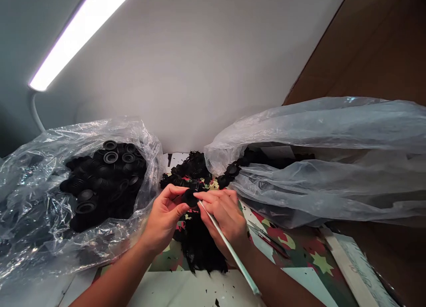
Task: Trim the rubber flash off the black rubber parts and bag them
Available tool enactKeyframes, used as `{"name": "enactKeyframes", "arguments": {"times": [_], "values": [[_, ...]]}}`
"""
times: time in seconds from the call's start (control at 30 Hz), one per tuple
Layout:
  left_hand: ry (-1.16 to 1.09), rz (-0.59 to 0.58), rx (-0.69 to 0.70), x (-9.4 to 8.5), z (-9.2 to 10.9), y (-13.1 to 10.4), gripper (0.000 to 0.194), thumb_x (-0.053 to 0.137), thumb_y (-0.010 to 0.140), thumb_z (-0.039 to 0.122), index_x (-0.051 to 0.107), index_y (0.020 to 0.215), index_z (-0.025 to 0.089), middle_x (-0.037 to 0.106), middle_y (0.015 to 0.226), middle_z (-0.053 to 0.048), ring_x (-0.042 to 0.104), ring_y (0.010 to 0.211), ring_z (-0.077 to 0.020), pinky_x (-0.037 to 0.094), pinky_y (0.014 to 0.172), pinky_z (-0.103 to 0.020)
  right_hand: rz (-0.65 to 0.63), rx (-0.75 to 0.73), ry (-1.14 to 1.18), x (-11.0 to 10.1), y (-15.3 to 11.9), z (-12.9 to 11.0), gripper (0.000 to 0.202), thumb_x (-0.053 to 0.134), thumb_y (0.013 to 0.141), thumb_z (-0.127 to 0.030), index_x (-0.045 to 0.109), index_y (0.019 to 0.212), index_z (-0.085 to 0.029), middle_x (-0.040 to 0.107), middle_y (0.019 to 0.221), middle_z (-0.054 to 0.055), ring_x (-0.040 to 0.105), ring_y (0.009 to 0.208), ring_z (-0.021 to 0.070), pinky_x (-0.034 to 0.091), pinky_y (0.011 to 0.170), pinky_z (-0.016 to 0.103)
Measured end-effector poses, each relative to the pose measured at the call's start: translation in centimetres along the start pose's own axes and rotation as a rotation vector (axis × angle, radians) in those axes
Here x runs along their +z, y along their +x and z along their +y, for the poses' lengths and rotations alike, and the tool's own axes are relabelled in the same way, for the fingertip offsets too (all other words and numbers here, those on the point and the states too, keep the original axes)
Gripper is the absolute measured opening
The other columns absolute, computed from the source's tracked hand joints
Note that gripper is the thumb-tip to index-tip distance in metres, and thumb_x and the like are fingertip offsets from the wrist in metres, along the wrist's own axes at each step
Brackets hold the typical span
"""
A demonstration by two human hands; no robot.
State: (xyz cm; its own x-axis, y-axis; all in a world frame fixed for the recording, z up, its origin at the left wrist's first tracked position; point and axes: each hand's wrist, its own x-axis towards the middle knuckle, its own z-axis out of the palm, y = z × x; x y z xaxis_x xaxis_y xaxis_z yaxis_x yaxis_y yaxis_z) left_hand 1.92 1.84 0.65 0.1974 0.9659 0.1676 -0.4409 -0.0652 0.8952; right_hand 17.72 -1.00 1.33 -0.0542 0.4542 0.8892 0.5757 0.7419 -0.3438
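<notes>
Between thumb and fingers, my left hand (164, 216) grips a small round black rubber part (191, 198). My right hand (222, 214) is closed around a thin pale stick-like tool (229, 247), its near end pointing down toward me. The tool's tip, hidden by my fingers, is at the black part, and the right fingertips touch or nearly touch the part's right side. Under both hands lies a heap of black scraps (201, 245) on a star-patterned surface (322, 262).
At left, an open clear plastic bag (36, 165) holds several ribbed black rubber parts (100, 178). Another clear bag (299, 120) lies at right with black pieces at its mouth. Tweezers (269, 240) rest right of my hand. Behind are black shavings (193, 165) and a lit lamp (80, 32).
</notes>
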Motion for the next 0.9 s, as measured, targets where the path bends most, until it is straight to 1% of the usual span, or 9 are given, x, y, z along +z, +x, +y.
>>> {"name": "enactKeyframes", "arguments": {"times": [0.13, 0.23, 0.3, 0.37, 0.5, 0.6, 0.67, 0.8, 0.9], "values": [[0.077, 0.017, 0.034, 0.3, 0.8, -0.1, 0.029, 0.090, 0.069, 0.031, 0.073, 0.088, 0.018, 0.071, 0.087, -0.003, 0.065, 0.080, -0.0169, 0.052, 0.072, -0.026, -0.003, 0.127, 0.171, -0.7, 0.1, 0.3, 0.016, 0.059, 0.093, -0.011, 0.063, 0.087, -0.025, 0.080, 0.100, 0.003, 0.074, 0.086, 0.0197, 0.055, 0.078, 0.037], [0.366, 0.127, 0.216, -0.7, 3.9, 0.7, 0.027, 0.088, 0.070, 0.029, 0.074, 0.091, 0.020, 0.072, 0.088, -0.004, 0.065, 0.082, -0.0202, 0.052, 0.073, -0.029, -0.104, 0.320, 0.316, -1.3, -0.2, 0.4, 0.014, 0.060, 0.094, -0.017, 0.064, 0.083, -0.025, 0.080, 0.097, 0.002, 0.076, 0.084, 0.0189, 0.058, 0.074, 0.032], [0.672, 0.267, 0.372, -2.3, 7.0, 1.7, 0.025, 0.083, 0.072, 0.022, 0.074, 0.096, 0.022, 0.071, 0.089, -0.004, 0.065, 0.086, -0.0230, 0.051, 0.078, -0.032, -0.185, 0.400, 0.343, -1.3, -0.5, 0.5, 0.013, 0.060, 0.094, -0.022, 0.064, 0.083, -0.025, 0.081, 0.097, 0.002, 0.077, 0.081, 0.0198, 0.059, 0.070, 0.030], [1.044, 0.387, 0.424, -4.5, 10.4, 3.0, 0.022, 0.076, 0.076, 0.015, 0.073, 0.096, 0.022, 0.071, 0.093, -0.006, 0.064, 0.089, -0.0264, 0.049, 0.084, -0.037, -0.260, 0.448, 0.356, -1.1, -0.7, 0.7, 0.011, 0.059, 0.095, -0.025, 0.064, 0.085, -0.025, 0.081, 0.094, 0.002, 0.077, 0.075, 0.0197, 0.058, 0.064, 0.029], [1.907, 0.491, 0.182, -8.7, 14.5, 5.7, 0.029, 0.061, 0.085, 0.014, 0.071, 0.112, 0.019, 0.069, 0.114, -0.017, 0.058, 0.112, -0.0380, 0.044, 0.096, -0.049, -0.274, 0.409, 0.276, -0.9, -0.5, 1.3, 0.019, 0.060, 0.091, -0.027, 0.061, 0.072, -0.024, 0.077, 0.092, 0.005, 0.072, 0.077, 0.0203, 0.054, 0.066, 0.030], [2.011, 0.462, 0.079, -10.1, 14.8, 7.5, 0.034, 0.054, 0.088, 0.019, 0.072, 0.116, 0.018, 0.067, 0.120, -0.021, 0.053, 0.119, -0.0440, 0.042, 0.097, -0.057, -0.254, 0.471, 0.250, -1.2, -0.4, 2.1, 0.022, 0.059, 0.089, -0.031, 0.060, 0.068, -0.023, 0.074, 0.093, 0.006, 0.069, 0.082, 0.0208, 0.051, 0.071, 0.031], [2.030, 0.451, 0.068, -9.9, 14.7, 8.1, 0.038, 0.051, 0.088, 0.019, 0.071, 0.119, 0.016, 0.066, 0.122, -0.023, 0.051, 0.121, -0.0457, 0.040, 0.097, -0.060, -0.334, 0.578, 0.279, -1.4, -0.4, 2.7, 0.018, 0.058, 0.091, -0.033, 0.065, 0.077, -0.024, 0.074, 0.082, 0.003, 0.069, 0.078, 0.0202, 0.050, 0.072, 0.031], [2.110, 0.434, 0.119, -8.2, 14.4, 8.3, 0.043, 0.051, 0.086, 0.019, 0.068, 0.124, 0.012, 0.062, 0.126, -0.024, 0.048, 0.125, -0.0452, 0.035, 0.101, -0.059, -0.447, 0.751, 0.388, -1.6, -0.4, 3.6, 0.021, 0.056, 0.093, -0.043, 0.063, 0.085, -0.024, 0.071, 0.063, -0.001, 0.062, 0.055, 0.0171, 0.045, 0.057, 0.027], [2.169, 0.342, 0.199, -5.9, 13.2, 7.7, 0.037, 0.052, 0.088, 0.020, 0.070, 0.118, 0.013, 0.063, 0.122, -0.022, 0.050, 0.122, -0.0424, 0.037, 0.100, -0.056, -0.314, 0.778, 0.411, -1.8, -0.1, 4.3, 0.029, 0.058, 0.090, -0.051, 0.056, 0.079, -0.024, 0.061, 0.053, -0.004, 0.050, 0.044, 0.0142, 0.038, 0.049, 0.026]]}}
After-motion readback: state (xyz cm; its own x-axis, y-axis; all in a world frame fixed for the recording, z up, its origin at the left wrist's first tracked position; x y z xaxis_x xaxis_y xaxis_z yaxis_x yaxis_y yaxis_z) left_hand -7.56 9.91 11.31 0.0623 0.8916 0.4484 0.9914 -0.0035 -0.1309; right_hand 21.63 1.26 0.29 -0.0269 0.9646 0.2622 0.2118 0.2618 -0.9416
